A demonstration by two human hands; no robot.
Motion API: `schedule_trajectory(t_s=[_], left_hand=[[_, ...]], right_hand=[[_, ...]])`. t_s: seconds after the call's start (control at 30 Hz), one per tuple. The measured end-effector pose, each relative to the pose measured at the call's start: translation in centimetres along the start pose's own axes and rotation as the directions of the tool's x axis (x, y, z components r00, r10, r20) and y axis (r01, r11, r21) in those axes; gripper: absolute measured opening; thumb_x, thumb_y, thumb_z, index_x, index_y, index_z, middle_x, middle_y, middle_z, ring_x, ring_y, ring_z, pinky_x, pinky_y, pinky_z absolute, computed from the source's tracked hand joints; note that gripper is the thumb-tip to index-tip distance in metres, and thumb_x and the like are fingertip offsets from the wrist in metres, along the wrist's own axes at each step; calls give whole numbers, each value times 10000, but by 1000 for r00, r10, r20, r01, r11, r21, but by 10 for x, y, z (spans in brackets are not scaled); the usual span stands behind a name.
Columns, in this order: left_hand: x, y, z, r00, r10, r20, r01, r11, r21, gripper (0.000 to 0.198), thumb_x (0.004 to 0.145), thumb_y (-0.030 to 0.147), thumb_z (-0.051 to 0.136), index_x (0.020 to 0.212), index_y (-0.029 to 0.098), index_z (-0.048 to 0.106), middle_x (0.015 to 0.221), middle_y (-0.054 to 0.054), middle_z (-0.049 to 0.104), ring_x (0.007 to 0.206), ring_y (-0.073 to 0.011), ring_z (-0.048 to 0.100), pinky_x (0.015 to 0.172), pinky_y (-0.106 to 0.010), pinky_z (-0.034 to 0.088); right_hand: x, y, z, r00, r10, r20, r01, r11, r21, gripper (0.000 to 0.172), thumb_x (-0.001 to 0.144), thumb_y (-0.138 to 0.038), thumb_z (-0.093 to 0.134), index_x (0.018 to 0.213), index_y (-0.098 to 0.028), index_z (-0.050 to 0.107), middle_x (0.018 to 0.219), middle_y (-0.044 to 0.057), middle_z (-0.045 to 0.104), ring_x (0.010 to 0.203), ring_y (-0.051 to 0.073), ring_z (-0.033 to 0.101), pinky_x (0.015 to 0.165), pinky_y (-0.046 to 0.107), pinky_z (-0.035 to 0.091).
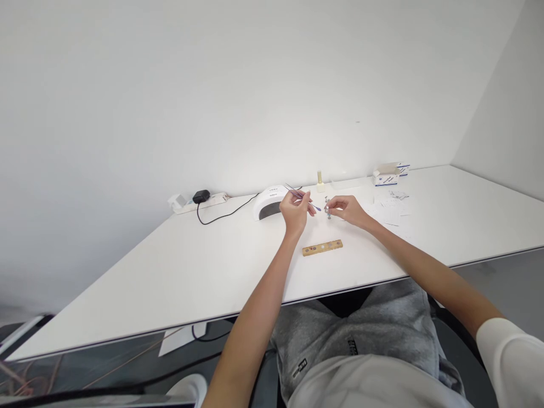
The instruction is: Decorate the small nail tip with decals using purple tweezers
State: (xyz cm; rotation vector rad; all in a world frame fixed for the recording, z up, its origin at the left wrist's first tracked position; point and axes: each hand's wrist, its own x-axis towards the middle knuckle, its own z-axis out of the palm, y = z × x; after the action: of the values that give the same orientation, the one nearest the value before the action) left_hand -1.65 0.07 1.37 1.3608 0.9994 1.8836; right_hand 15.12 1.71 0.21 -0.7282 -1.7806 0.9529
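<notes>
In my left hand (pixel 294 211) a thin stick tool (pixel 317 208), like a slim brush with a blue tip, is pinched between the fingers. Its tip points right, toward my other hand. The fingers of my right hand (pixel 346 208) are closed on a small grey-green piece (pixel 328 215), which looks like a small stand; its exact kind is too small to make out. Tool tip and piece appear slightly apart. Nearer to me on the table lies a yellowish bar (pixel 322 247) with several round spots along its top.
Behind my left hand stands a white nail lamp (pixel 268 203). A pale yellow polish bottle (pixel 320 182) is near the wall. White boxes (pixel 386 175) and papers (pixel 389 209) lie right. A black adapter (pixel 201 196) sits on a power strip (pixel 219 198) at the left.
</notes>
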Motion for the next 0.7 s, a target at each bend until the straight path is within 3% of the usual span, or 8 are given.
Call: schedule_trajectory(t_s=[0.17, 0.37, 0.7], left_hand=[[0, -1, 0, 1000, -8, -13, 8, 1000, 4, 290, 743, 365, 691, 710, 165, 484, 602, 22, 572, 382, -108, 571, 332, -198, 430], [2, -2, -2, 999, -24, -39, 25, 999, 24, 291, 750, 370, 682, 712, 168, 476, 595, 22, 579, 370, -109, 566, 327, -200, 428], [2, -3, -2, 999, -34, -42, 34, 999, 5, 280, 756, 359, 676, 716, 167, 477, 593, 19, 584, 364, -118, 568, 325, -204, 423]], right_hand=[[1, 6, 1, 998, 56, -12, -56, 998, 18, 237, 644, -354, 753, 746, -156, 671, 762, 44, 685, 692, 152, 636, 725, 322, 548], [1, 12, 1, 990, 124, 69, -127, 991, 35, 232, 601, -319, 781, 736, -154, 689, 730, 39, 700, 709, 162, 666, 734, 317, 570], [-1, 14, -5, 916, 249, 314, -254, 967, -25, 194, 613, -243, 772, 763, -140, 707, 678, 41, 719, 632, 164, 698, 702, 290, 564]])
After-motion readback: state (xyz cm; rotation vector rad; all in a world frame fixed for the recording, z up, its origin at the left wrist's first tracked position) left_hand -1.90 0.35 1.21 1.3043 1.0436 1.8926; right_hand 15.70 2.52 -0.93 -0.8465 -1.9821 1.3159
